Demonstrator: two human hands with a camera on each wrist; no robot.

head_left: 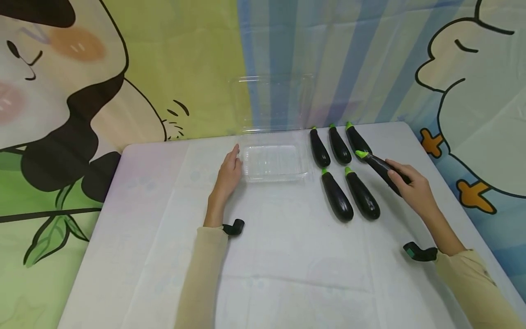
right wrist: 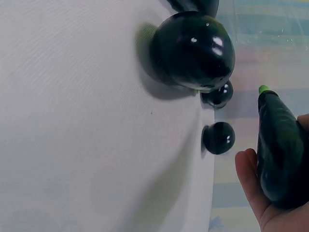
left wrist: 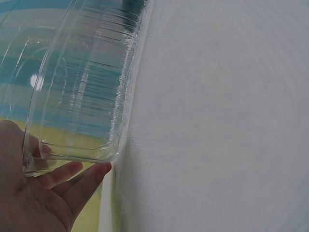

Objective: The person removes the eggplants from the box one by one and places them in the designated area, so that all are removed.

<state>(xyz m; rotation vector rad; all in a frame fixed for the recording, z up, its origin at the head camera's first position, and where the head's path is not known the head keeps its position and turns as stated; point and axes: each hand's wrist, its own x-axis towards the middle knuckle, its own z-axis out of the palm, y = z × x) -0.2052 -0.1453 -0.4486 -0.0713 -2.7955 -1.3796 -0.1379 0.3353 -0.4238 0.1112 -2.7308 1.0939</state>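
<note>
My right hand grips an eggplant by its thick end. Its green stem points away to the left, and the body is held above the table. In the right wrist view the same eggplant lies across the palm, fingers wrapped around its side. Beside it on the table are more dark eggplants: three in a back row and two in front. At a clear plastic container, my left hand holds the left side, thumb at the rim and fingers along the outer wall.
The container's clear lid stands raised on its far side, in front of the patterned backdrop. A white cloth covers the table. Black wrist cameras sit on the left wrist and right wrist.
</note>
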